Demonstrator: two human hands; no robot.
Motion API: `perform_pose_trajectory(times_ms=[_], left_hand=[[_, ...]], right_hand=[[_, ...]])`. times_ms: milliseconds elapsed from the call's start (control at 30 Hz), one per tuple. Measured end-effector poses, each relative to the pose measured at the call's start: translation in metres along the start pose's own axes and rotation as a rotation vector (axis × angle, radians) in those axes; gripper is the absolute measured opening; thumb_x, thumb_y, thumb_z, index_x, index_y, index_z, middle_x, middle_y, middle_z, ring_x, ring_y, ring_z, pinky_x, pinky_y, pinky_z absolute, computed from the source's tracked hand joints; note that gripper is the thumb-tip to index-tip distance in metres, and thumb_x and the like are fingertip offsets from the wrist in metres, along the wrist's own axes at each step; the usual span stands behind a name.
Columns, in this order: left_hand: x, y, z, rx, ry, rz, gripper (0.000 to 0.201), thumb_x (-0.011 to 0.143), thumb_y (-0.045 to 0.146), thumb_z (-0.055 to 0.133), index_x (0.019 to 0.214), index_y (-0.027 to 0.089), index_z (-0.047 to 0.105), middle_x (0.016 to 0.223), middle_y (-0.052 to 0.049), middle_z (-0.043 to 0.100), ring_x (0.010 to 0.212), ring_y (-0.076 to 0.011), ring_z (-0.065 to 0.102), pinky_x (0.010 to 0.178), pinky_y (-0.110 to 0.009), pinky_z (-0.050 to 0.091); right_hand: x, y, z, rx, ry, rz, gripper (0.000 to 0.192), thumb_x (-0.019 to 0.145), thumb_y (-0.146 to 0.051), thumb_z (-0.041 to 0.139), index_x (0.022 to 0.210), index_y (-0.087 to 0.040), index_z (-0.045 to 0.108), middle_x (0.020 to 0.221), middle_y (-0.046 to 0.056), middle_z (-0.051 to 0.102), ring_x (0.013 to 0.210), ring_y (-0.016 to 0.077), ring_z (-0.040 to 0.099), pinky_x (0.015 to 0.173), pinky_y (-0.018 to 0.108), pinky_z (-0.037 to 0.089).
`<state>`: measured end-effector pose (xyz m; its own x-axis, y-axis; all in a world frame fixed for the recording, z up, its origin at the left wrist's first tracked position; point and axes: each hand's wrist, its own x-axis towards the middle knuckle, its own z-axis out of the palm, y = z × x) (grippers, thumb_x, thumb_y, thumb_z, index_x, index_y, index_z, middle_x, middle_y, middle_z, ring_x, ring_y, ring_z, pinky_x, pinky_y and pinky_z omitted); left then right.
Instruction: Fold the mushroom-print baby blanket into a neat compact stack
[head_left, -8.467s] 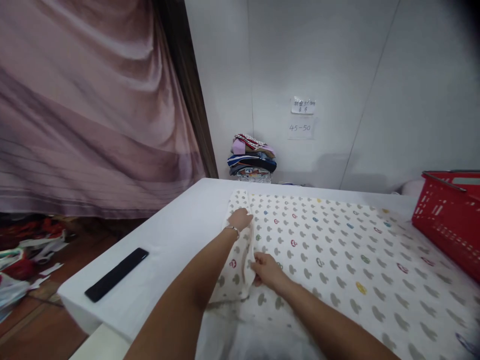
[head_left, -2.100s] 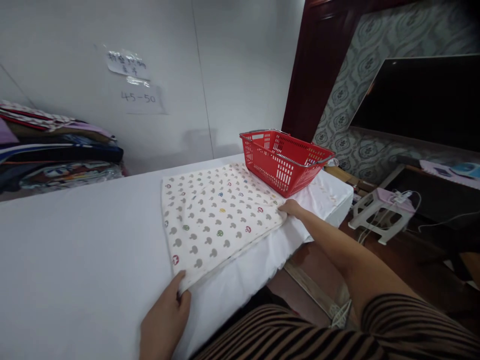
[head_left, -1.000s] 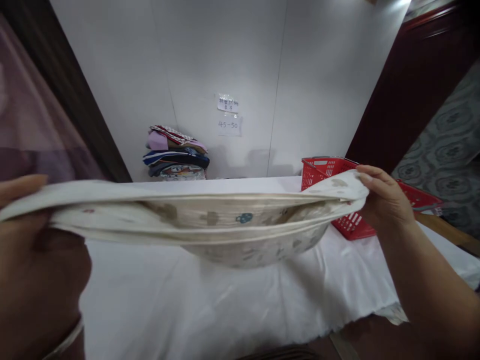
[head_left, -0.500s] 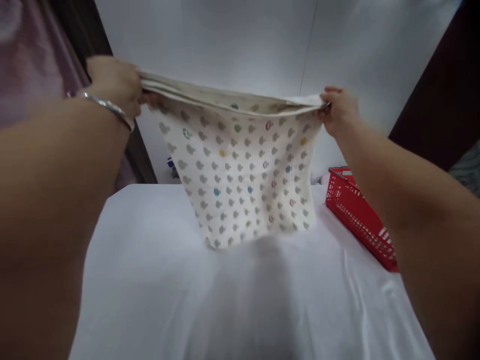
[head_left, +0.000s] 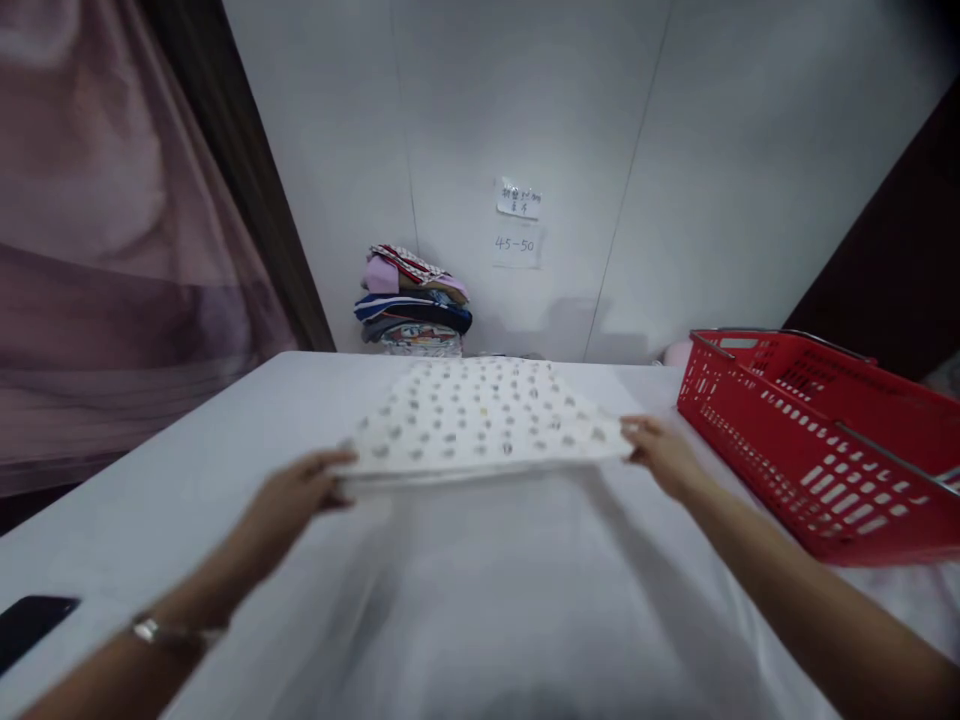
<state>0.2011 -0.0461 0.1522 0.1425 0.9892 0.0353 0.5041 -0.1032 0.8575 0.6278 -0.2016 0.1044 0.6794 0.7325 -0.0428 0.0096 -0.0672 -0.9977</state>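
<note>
Left hand: The left hand (head_left: 300,492) was extended forward from the lower left, with its fingers closed in a pinch on the near left corner of the cloth; the exact placing of its fingertips was lost to blur.
Left forearm: It was slanted inward and up from the bottom edge of the view, and a silver bracelet (head_left: 169,632) was worn at the wrist.
Right hand: The right hand (head_left: 664,457) was reached in from the lower right, its fingers closed in a pinch on the near right corner.
Right forearm: It was slanted inward from the lower right, with the wrist left bare.
Spread of the arms: Both hands were held well apart, at nearly matching height, and the near edge was drawn almost straight between them.
Mushroom-print cloth: The mushroom-print cloth (head_left: 480,410) was stretched over the far middle of the white-covered table (head_left: 480,600); a shadow was cast below its near edge, but contact at its far end could not be judged.
Red plastic basket: The red plastic basket (head_left: 795,460) was placed on the table, to the right of the right hand.
Folded textiles: A stack of folded textiles (head_left: 416,305) was seen beyond the far edge.
</note>
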Motion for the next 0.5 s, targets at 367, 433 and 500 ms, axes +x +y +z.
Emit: perform_pose_trajectory(times_ms=[367, 433, 500], left_hand=[[-0.065, -0.098, 0.027, 0.182, -0.035, -0.235, 0.040, 0.065, 0.027, 0.041, 0.098, 0.020, 0.061, 0.084, -0.003, 0.067, 0.072, -0.0232, 0.067, 0.074, -0.033, 0.052], [-0.068, -0.103, 0.025, 0.240, -0.036, -0.179, 0.038, 0.062, 0.030, 0.040, 0.092, 0.022, 0.062, 0.089, -0.003, 0.066, 0.069, -0.0232, 0.066, 0.073, -0.034, 0.051], [-0.071, -0.113, 0.023, 0.277, -0.039, -0.122, 0.037, 0.062, 0.033, 0.039, 0.090, 0.024, 0.062, 0.099, -0.003, 0.064, 0.071, -0.0228, 0.065, 0.074, -0.034, 0.051]], right_hand=[[-0.067, 0.090, -0.007, -0.032, -0.072, 0.275, 0.021, 0.063, -0.029, 0.062, 0.083, -0.024, 0.058, 0.057, -0.006, 0.053, 0.046, 0.0108, 0.051, 0.046, 0.024, 0.045], [-0.072, 0.090, -0.008, -0.068, -0.082, 0.275, 0.022, 0.061, -0.029, 0.062, 0.083, -0.023, 0.058, 0.057, -0.007, 0.052, 0.045, 0.0104, 0.049, 0.044, 0.024, 0.044], [-0.077, 0.093, -0.009, -0.087, -0.078, 0.220, 0.023, 0.061, -0.030, 0.061, 0.083, -0.023, 0.059, 0.056, -0.007, 0.051, 0.045, 0.0103, 0.049, 0.045, 0.024, 0.043]])
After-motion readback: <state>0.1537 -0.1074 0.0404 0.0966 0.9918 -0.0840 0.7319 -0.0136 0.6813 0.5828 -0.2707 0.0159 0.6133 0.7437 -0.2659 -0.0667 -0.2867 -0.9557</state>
